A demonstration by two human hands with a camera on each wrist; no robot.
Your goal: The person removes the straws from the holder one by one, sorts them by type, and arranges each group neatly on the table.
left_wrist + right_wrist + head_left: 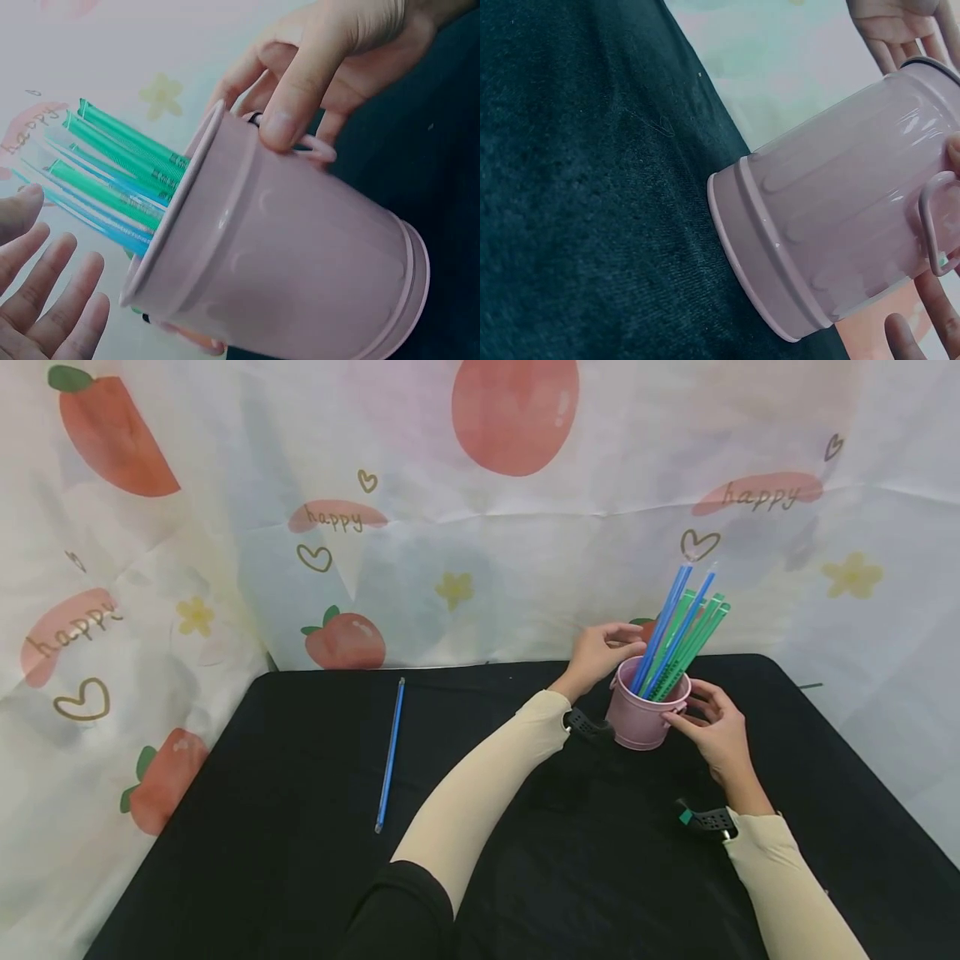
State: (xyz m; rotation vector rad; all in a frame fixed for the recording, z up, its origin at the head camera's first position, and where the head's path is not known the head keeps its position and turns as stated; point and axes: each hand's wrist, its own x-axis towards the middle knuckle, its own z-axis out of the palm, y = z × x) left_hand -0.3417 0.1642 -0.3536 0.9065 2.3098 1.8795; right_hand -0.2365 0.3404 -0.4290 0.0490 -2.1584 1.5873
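A small pink bucket (647, 718) with side handles stands upright near the back right of the black table. Several blue and green straws (678, 639), which look wrapped, lean out of it toward the right. My right hand (716, 727) grips the bucket at its right side, the thumb (289, 120) on the front by the rim and handle, the other fingers partly hidden behind. To the left of the straws is my left hand (600, 652), fingers extended; in the left wrist view it (45, 300) appears apart from bucket and straws.
A single blue straw (390, 756) lies lengthwise on the left part of the black-covered table (300, 827). Behind the table hangs a pale curtain (487, 560) with fruit prints. The table's back edge runs close behind the bucket.
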